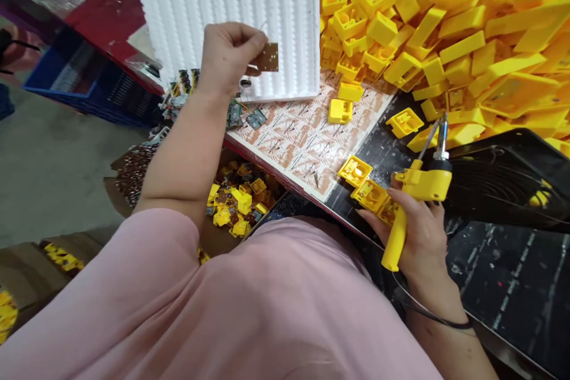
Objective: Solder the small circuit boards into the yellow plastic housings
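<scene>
My left hand (pixel 229 53) is raised in front of a white foam sheet (pixel 231 6) and pinches a small brown circuit board (pixel 268 57) with thin wire leads. My right hand (pixel 416 225) rests on the black bench top and grips a yellow soldering iron (pixel 412 196) by its handle, tip pointing up and away. Three open yellow plastic housings (pixel 369 190) lie just left of that hand. Small green circuit boards (pixel 247 116) sit below the left hand on a patterned sheet (pixel 294 142).
A big heap of yellow plastic housings (pixel 445 35) fills the right back of the bench. A box of yellow and brown parts (pixel 238 199) sits below the bench edge. Blue crates (pixel 84 80) stand at left on the floor. A black tray (pixel 512 184) lies at right.
</scene>
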